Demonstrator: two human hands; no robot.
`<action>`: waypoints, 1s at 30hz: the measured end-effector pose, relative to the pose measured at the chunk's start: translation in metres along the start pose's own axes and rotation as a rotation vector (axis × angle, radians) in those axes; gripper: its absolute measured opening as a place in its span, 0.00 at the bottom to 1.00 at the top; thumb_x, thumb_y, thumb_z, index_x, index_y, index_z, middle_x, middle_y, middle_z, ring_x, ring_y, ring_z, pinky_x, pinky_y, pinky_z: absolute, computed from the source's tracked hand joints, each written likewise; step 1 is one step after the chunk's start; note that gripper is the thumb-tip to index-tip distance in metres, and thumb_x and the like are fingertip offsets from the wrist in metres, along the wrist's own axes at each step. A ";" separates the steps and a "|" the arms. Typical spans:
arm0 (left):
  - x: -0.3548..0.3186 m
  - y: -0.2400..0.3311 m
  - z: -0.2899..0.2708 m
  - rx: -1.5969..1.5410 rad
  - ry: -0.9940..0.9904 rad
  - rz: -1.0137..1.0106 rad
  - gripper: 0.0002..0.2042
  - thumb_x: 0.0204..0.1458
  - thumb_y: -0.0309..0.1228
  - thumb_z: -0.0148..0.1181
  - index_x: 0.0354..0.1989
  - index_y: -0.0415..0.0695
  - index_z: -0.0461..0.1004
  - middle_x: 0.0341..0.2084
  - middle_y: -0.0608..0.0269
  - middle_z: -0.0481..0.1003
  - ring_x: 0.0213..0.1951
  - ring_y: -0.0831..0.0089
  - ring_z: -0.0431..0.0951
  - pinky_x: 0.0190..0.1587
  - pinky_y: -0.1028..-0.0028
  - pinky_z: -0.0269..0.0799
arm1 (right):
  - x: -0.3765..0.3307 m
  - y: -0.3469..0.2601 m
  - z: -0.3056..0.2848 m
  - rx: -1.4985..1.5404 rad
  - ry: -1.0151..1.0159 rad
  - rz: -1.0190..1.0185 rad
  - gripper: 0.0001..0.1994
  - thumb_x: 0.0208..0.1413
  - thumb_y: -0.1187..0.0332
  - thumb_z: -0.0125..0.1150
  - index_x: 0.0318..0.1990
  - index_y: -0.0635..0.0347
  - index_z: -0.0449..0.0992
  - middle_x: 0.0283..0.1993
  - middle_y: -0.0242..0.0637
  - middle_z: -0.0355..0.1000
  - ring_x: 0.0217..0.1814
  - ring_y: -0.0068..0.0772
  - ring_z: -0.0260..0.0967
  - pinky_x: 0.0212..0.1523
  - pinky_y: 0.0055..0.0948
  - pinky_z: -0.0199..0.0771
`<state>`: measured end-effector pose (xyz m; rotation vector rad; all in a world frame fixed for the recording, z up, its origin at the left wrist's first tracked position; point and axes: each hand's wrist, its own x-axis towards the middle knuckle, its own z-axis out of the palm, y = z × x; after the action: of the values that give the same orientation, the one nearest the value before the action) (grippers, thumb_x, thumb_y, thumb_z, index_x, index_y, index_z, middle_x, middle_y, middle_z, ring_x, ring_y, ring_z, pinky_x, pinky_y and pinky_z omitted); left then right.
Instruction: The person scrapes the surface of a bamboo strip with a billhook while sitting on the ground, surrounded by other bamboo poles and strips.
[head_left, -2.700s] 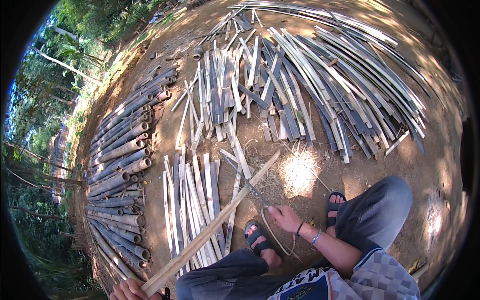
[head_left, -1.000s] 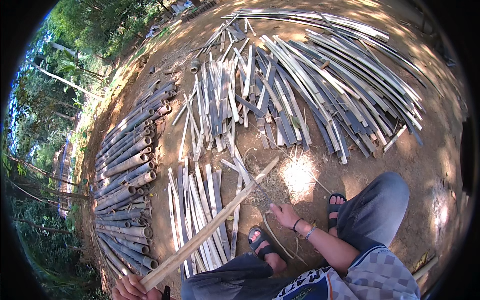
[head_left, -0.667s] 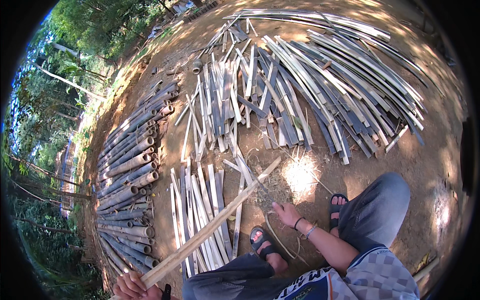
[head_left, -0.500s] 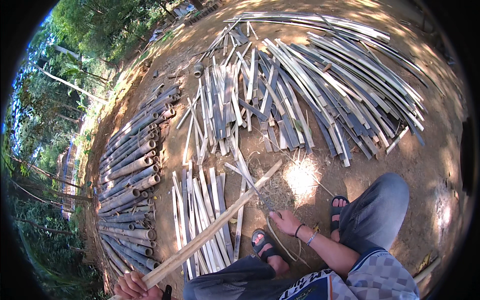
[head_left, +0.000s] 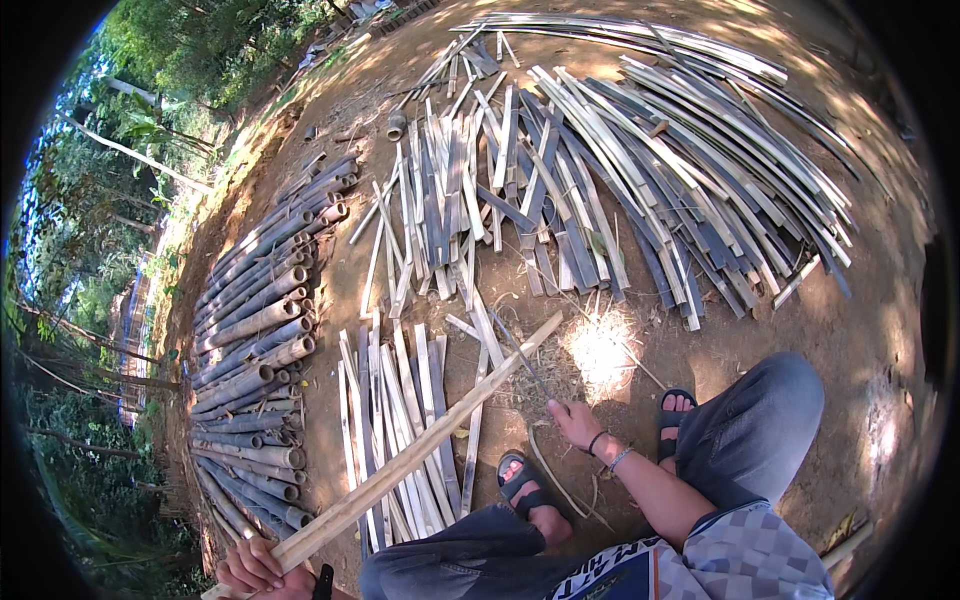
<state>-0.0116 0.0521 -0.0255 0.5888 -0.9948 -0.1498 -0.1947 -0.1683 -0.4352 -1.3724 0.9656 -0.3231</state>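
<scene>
On bare earth, two hands, one slat, one blade

Down at the lower left, the left hand (head_left: 255, 570) has its grip wrapped round the near end of one pale bamboo slat (head_left: 440, 425), which slants up and away to the right, over the ground. Across to the right hand (head_left: 577, 427): fingers closed round the butt of one narrow dark blade (head_left: 536, 378), and that blade crosses the slat close to its far end! Whether they touch, I cannot tell.

Now the count: two bracelets (head_left: 621, 459) on the right wrist, one black band (head_left: 323, 582) on the left, two dark sandals (head_left: 522, 482). Split bamboo lies in one small bundle (head_left: 395, 395) by the left leg, one tangled heap (head_left: 455, 175) beyond and one broad fan (head_left: 690, 185) to the right, pieces overlapping too much to number. One stack of poles (head_left: 255, 335) lines the left; one short round piece (head_left: 397, 124) lies apart. And for writing: white capitals on the checked shirt (head_left: 760, 555), partly lost in folds.
</scene>
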 end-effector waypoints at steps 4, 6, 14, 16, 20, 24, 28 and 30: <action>0.002 0.006 -0.009 0.027 -0.027 -0.029 0.21 0.54 0.42 0.51 0.13 0.52 0.52 0.03 0.73 0.51 0.05 0.85 0.49 0.14 0.85 0.47 | -0.007 -0.013 0.009 -0.102 0.023 -0.130 0.29 0.59 0.45 0.44 0.21 0.66 0.68 0.14 0.39 0.65 0.20 0.36 0.66 0.26 0.39 0.65; 0.003 0.004 -0.009 0.064 0.021 0.011 0.21 0.55 0.41 0.51 0.13 0.52 0.52 0.03 0.73 0.51 0.05 0.85 0.49 0.13 0.85 0.47 | -0.008 -0.012 0.010 -0.143 0.021 -0.187 0.29 0.59 0.46 0.45 0.22 0.67 0.70 0.15 0.43 0.66 0.20 0.39 0.67 0.27 0.41 0.65; 0.000 0.007 -0.010 0.082 0.047 0.004 0.21 0.55 0.42 0.50 0.13 0.51 0.52 0.03 0.73 0.52 0.05 0.84 0.49 0.12 0.85 0.47 | -0.002 -0.026 -0.001 -0.137 0.046 -0.067 0.28 0.58 0.47 0.46 0.25 0.69 0.71 0.16 0.49 0.66 0.22 0.46 0.68 0.29 0.43 0.66; 0.001 0.005 -0.006 0.054 -0.016 -0.001 0.21 0.55 0.42 0.50 0.13 0.52 0.51 0.03 0.72 0.52 0.05 0.84 0.49 0.12 0.85 0.47 | -0.010 -0.019 0.007 -0.164 0.047 -0.209 0.28 0.58 0.46 0.46 0.25 0.69 0.71 0.17 0.50 0.66 0.23 0.48 0.68 0.30 0.43 0.66; 0.001 0.002 -0.011 0.085 0.026 -0.002 0.22 0.56 0.43 0.48 0.13 0.51 0.52 0.03 0.72 0.51 0.05 0.84 0.49 0.12 0.84 0.47 | -0.002 -0.017 -0.001 -0.090 -0.015 -0.136 0.28 0.58 0.47 0.46 0.25 0.69 0.71 0.19 0.54 0.67 0.25 0.54 0.67 0.31 0.44 0.66; 0.009 0.010 -0.038 0.111 0.068 -0.033 0.22 0.57 0.44 0.47 0.13 0.51 0.52 0.04 0.72 0.51 0.06 0.83 0.49 0.12 0.83 0.47 | -0.006 -0.036 0.008 -0.159 -0.040 -0.089 0.28 0.58 0.47 0.47 0.26 0.69 0.71 0.22 0.57 0.68 0.28 0.56 0.68 0.32 0.44 0.66; 0.008 0.015 -0.050 0.084 0.026 -0.065 0.22 0.57 0.44 0.47 0.13 0.50 0.52 0.05 0.71 0.52 0.06 0.82 0.50 0.12 0.83 0.47 | -0.021 -0.051 0.013 -0.172 -0.163 -0.133 0.28 0.57 0.46 0.46 0.27 0.69 0.71 0.23 0.58 0.68 0.29 0.57 0.69 0.32 0.46 0.65; 0.007 0.013 -0.046 0.074 0.031 -0.067 0.22 0.57 0.45 0.46 0.13 0.50 0.53 0.05 0.72 0.52 0.06 0.82 0.50 0.12 0.83 0.48 | -0.017 -0.042 0.015 -0.184 -0.106 -0.224 0.28 0.57 0.45 0.46 0.27 0.67 0.73 0.24 0.57 0.69 0.30 0.58 0.69 0.32 0.45 0.66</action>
<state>0.0280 0.0786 -0.0318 0.6902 -0.9542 -0.1631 -0.1801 -0.1555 -0.3914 -1.6547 0.7698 -0.3320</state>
